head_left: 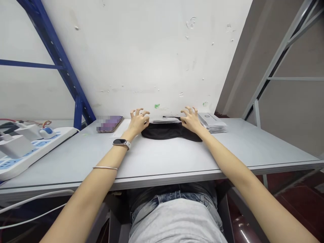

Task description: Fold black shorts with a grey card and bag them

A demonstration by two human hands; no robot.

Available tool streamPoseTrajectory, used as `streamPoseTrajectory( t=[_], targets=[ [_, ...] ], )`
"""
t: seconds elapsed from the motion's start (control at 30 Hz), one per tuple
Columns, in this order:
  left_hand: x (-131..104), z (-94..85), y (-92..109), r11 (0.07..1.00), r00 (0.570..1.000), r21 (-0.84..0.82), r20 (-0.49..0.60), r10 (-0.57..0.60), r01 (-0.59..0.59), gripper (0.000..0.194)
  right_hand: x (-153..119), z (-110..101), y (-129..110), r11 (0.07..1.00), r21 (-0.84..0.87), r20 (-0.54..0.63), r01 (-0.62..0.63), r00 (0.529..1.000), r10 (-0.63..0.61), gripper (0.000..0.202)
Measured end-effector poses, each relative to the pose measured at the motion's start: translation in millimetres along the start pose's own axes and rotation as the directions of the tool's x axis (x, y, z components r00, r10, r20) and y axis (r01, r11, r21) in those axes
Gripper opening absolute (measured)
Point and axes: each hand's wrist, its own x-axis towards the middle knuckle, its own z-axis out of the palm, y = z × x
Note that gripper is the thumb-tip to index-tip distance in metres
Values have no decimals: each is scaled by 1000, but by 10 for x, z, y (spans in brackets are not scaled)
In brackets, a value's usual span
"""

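A thin white card or folded leaflet (165,120) lies level over a black cloth item (162,131), near the wall. My left hand (138,122) is at the card's left end, thumb and forefinger closed at its edge, the other fingers raised and curved. At the opposite end, my right hand (190,120) pinches in the same way, its other fingers lifted. The fingertips are small in view, so their exact contact with the card or the cloth is partly hidden. The black cloth spreads beneath the card and past my right wrist.
A stack of white printed leaflets (212,123) sits right of my right hand. On the left are a phone (110,124), a white sheet (123,128) and a power strip (37,148) with chargers. A white wall (152,57) closes off the back of the grey table (162,162).
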Motion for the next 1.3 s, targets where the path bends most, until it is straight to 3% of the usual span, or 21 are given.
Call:
streamPoseTrajectory(
  t=[0.1,0.3,0.47,0.7,0.8,0.87,0.97,1.03,1.13,1.3],
  targets=[
    [-10,18,16,1000,1000,-15,5,8,-8,19,-13,-18,-28,999,-25,0,37,999,-37,22],
    [11,128,80,994,996,-83,48,81,-77,12,39,114,-318,966,8,-87,258,963,-256,21],
    [34,267,123,981,984,-77,-15,176,-177,11,77,284,-409,950,-22,-134,311,941,-311,25],
    [54,191,298,975,975,-137,-161,150,-173,16,94,309,-440,967,-88,-192,238,949,-251,29],
    [74,95,468,970,965,-159,-217,147,-183,18,122,333,-508,985,-108,-156,137,976,-153,38],
    [82,48,574,967,962,-170,-229,151,-192,20,143,367,-529,991,-99,-98,89,990,-99,31],
    [80,11,652,961,963,-174,-201,178,-214,17,165,403,-490,999,-34,-41,23,999,-24,26],
    [70,3,637,955,965,-172,-148,218,-242,15,168,395,-423,999,34,-65,-41,997,43,28],
    [57,4,556,949,964,-166,-56,262,-267,47,161,346,-313,982,154,-141,-109,981,131,29],
    [67,55,376,977,984,-120,19,180,-176,53,153,287,-231,933,357,-238,39,970,51,39]
  ],
)
